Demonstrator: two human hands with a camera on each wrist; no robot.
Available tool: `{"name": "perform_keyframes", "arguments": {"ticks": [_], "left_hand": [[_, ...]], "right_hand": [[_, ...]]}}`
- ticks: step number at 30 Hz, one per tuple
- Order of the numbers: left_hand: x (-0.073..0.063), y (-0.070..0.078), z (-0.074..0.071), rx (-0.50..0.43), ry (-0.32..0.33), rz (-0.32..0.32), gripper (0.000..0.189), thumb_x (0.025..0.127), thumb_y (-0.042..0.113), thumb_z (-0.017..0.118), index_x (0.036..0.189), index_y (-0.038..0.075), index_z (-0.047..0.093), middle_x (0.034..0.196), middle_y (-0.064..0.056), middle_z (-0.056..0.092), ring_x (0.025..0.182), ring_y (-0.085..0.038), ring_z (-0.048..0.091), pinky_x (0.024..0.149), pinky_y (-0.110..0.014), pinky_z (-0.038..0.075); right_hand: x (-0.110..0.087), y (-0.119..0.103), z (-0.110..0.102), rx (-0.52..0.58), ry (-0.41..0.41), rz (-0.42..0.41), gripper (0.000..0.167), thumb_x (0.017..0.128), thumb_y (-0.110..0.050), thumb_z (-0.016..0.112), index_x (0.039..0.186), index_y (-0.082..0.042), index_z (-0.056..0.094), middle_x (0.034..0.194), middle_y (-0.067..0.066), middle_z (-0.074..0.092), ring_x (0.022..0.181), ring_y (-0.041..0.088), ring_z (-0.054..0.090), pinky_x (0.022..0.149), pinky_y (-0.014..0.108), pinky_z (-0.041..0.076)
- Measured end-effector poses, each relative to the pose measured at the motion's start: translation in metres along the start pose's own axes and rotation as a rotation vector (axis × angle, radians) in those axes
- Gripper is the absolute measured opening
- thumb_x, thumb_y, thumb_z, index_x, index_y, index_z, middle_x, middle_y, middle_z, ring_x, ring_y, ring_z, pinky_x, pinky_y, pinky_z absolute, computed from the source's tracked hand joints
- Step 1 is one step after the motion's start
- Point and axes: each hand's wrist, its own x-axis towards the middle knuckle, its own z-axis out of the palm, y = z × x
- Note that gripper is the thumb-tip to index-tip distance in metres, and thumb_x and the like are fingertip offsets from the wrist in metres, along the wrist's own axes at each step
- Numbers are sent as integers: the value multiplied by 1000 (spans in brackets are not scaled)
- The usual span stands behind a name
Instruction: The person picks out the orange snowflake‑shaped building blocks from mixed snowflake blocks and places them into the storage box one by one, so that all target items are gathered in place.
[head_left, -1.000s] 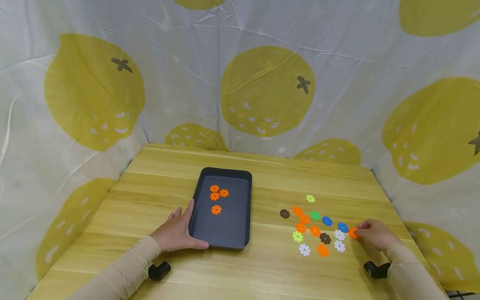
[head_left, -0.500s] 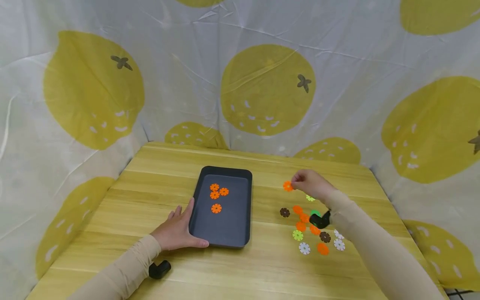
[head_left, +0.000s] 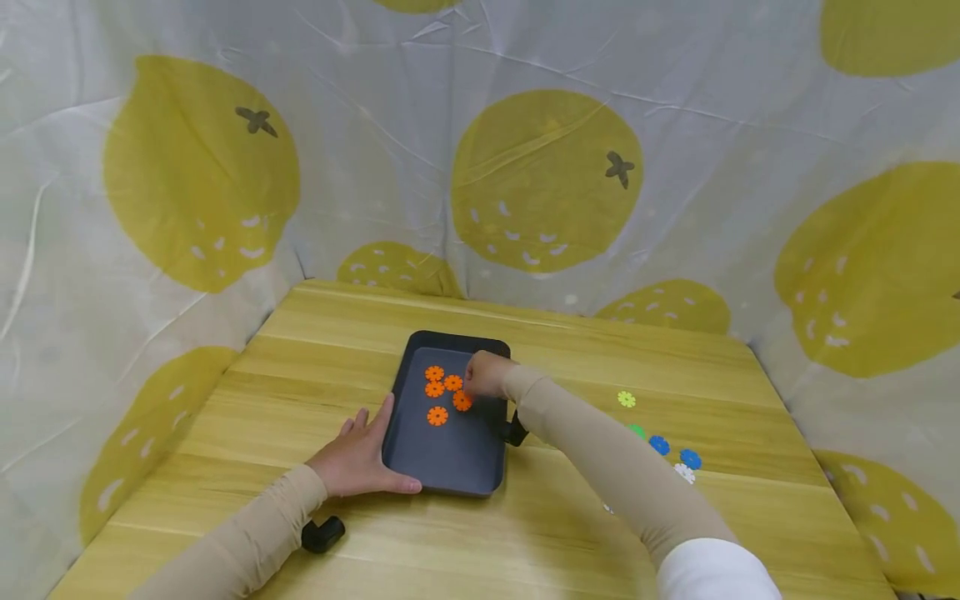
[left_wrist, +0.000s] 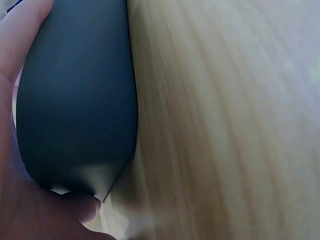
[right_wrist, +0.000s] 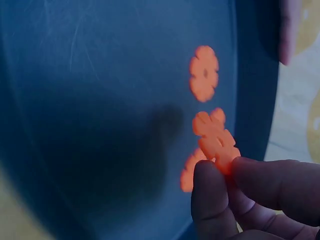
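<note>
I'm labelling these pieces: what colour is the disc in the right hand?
The held disc is orange, clearest in the right wrist view.

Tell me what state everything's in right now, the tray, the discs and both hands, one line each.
Tray: upright on the table, holding loose orange discs.
Four orange discs: lying in the tray.
Fifth orange disc: pinched, over the tray.
Right hand: pinching that disc.
Left hand: fingers spread, touching the tray's side.
Yellow-green disc: on the table.
Blue discs: two, on the table.
Green disc: partly hidden by the right sleeve.
</note>
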Motion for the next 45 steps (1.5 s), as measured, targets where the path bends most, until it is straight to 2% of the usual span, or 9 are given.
{"name": "perform_keyframes", "arguments": {"ticks": [4,10,17,23,26,30,34,37,45], "left_hand": [[1,2,0,13,2,8,149,63,81,78,164,7,-4,159,-42,21,146,-65,17,106,-73,38],[1,5,-2,25,5,9,149,63,81,77,164,6,-3,159,-42,21,146,-65,18,105,-73,39],[1,7,-2,21,1,8,150,63,81,78,164,6,-4,158,-43,20,145,-66,18,104,-74,39],[2,6,-2,32,3,6,150,63,81,78,164,7,-6,158,-46,16,144,-68,18,103,-74,40],[1,6,-3,33,0,-5,150,63,81,77,164,8,-6,158,-46,15,143,-70,17,102,-75,40],[0,5,-2,38,-3,-15,150,63,82,76,164,8,-7,158,-46,14,142,-70,17,102,-75,40],[-1,4,-1,47,0,-20,151,63,83,76,164,8,-6,157,-47,14,141,-71,19,99,-74,43],[-1,4,-1,46,0,-21,151,62,82,77,164,7,-6,157,-47,15,141,-71,20,98,-74,44],[1,5,1,26,-20,-7,150,65,80,78,163,6,-8,159,-43,16,147,-66,13,107,-75,34]], "right_hand": [[10,1,11,-29,23,33,49,93,-1,62,52,-16,39,53,-4,26,50,12,21,52,27,25],[2,8,4,-2,60,32,32,94,-8,67,63,-9,58,57,-3,43,53,12,34,55,26,34],[-38,30,-27,51,136,-9,15,97,-20,68,98,-5,71,94,1,64,73,12,48,68,28,42],[-78,73,-55,110,184,75,18,99,-26,66,100,-7,65,79,0,47,60,14,32,58,31,32],[-96,106,-59,134,202,124,20,99,-27,65,101,-7,64,80,1,51,55,13,29,54,30,31],[-115,149,-48,154,218,191,21,99,-26,66,100,-6,61,85,4,54,56,13,32,55,30,33],[-126,177,-29,125,227,222,25,97,-24,68,105,-3,59,98,9,59,72,18,48,66,32,42],[-127,187,-16,119,224,217,33,95,-26,71,113,-1,58,107,13,64,82,21,55,72,33,46],[-120,196,-2,93,250,249,34,94,-23,71,118,-4,57,91,4,65,71,17,53,67,30,44]]}}
